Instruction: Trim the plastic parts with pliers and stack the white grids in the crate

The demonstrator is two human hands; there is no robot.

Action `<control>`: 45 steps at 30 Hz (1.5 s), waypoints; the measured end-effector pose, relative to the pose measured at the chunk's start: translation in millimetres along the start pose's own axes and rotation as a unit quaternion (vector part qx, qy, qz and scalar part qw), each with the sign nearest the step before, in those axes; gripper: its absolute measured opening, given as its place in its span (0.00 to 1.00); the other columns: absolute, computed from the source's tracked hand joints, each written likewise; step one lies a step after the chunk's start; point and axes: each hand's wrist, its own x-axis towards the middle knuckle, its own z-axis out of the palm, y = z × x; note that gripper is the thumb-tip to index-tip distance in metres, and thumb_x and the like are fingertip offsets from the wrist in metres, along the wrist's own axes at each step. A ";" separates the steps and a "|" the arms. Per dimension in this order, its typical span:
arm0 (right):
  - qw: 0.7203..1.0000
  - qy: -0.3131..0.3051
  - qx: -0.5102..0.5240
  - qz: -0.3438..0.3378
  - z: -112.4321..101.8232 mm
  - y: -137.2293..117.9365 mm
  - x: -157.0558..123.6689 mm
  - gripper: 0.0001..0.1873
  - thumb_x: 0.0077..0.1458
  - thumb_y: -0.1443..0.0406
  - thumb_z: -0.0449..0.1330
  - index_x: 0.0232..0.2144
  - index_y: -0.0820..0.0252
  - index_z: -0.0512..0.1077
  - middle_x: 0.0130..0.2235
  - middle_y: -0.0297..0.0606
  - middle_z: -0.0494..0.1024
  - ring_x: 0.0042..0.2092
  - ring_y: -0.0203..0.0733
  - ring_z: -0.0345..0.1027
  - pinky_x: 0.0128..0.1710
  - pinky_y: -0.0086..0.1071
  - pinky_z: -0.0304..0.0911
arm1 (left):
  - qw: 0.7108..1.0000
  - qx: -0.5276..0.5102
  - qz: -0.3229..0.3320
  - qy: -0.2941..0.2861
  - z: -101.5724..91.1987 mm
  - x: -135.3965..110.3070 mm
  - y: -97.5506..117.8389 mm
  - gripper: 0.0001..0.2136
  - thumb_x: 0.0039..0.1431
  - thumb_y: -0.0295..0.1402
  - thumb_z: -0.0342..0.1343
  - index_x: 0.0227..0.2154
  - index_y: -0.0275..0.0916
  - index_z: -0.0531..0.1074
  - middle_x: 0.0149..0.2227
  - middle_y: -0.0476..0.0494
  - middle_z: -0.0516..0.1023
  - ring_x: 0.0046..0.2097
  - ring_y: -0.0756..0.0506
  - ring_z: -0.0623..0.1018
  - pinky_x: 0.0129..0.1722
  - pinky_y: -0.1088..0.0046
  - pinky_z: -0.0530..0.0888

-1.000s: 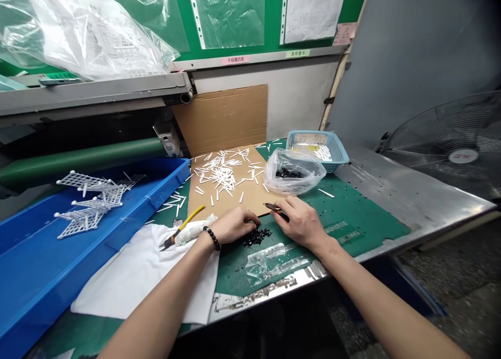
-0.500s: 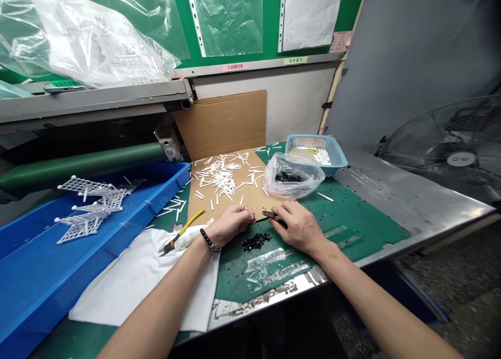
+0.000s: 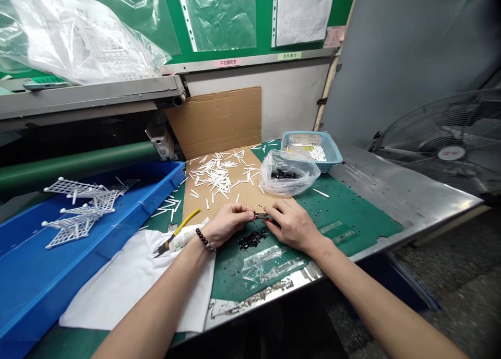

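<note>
Cutters [image 3: 261,216] sit in the right hand [image 3: 295,225], whose fingers curl around the handles, largely hiding them. Their long axis runs roughly crosswise, almost level with the table edge, the jaws pointing left and meeting the fingertips of the left hand [image 3: 227,224]. That hand is pinched thumb to forefinger on what looks like a small black piece, mostly hidden; how the piece points cannot be told. I judge the cutters stiff and light enough for one hand, best held by the handles, well back from the blades. The black pieces [image 3: 253,239], heaped on the mat [image 3: 376,220] just below the hands, look light, hard and slick, so a fingertip pinch at one end should suit.

Just beyond the hands lies the cardboard [image 3: 203,202], strewn with white sticks [image 3: 219,177]. Right of it stand a clear bag [image 3: 309,180] of black bits and a basket [image 3: 334,158]. Leftward, yellow-handled nippers [image 3: 187,222] rest on the cloth [image 3: 113,280], near the blue tray [image 3: 23,265].
</note>
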 end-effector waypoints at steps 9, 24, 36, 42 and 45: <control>0.998 -0.023 -0.046 -0.029 1.9 0.5 -0.7 0.10 0.63 0.62 0.52 0.41 0.60 0.71 0.34 0.40 0.70 0.36 0.44 0.61 0.36 0.36 0.52 | 1.000 0.018 -0.011 0.006 2.3 0.8 1.2 0.13 0.40 0.36 0.69 0.25 0.32 0.75 0.26 0.46 0.75 0.24 0.56 0.64 0.22 0.76 0.54; 0.998 0.047 0.009 0.029 8.3 3.0 -3.6 0.13 0.65 0.60 0.51 0.37 0.61 0.72 0.32 0.39 0.71 0.35 0.42 0.63 0.36 0.32 0.54 | 0.993 -0.115 -0.021 -0.019 -7.7 1.0 5.6 0.07 0.44 0.29 0.62 0.28 0.32 0.72 0.26 0.48 0.71 0.25 0.56 0.65 0.25 0.81 0.61; 0.998 0.039 0.025 0.046 12.0 3.9 -4.0 0.12 0.64 0.60 0.52 0.37 0.60 0.72 0.33 0.40 0.70 0.36 0.43 0.63 0.38 0.32 0.54 | 0.906 0.411 0.070 -0.066 -3.1 -3.6 0.5 0.13 0.50 0.38 0.56 0.35 0.37 0.78 0.29 0.47 0.77 0.31 0.48 0.71 0.30 0.74 0.64; 0.998 0.041 0.024 0.046 10.3 3.1 -2.9 0.13 0.65 0.60 0.51 0.38 0.60 0.72 0.33 0.40 0.70 0.36 0.43 0.63 0.37 0.32 0.55 | 0.915 0.395 0.061 -0.050 -3.0 -5.7 4.9 0.09 0.49 0.36 0.55 0.28 0.36 0.74 0.26 0.49 0.74 0.29 0.49 0.70 0.29 0.75 0.64; 0.998 0.037 0.030 0.045 10.4 3.4 -3.1 0.13 0.65 0.60 0.51 0.38 0.60 0.72 0.34 0.40 0.70 0.36 0.43 0.63 0.38 0.32 0.55 | 0.949 0.311 0.043 -0.039 -3.9 -6.5 8.2 0.08 0.49 0.36 0.54 0.26 0.36 0.72 0.25 0.50 0.71 0.27 0.51 0.67 0.28 0.75 0.62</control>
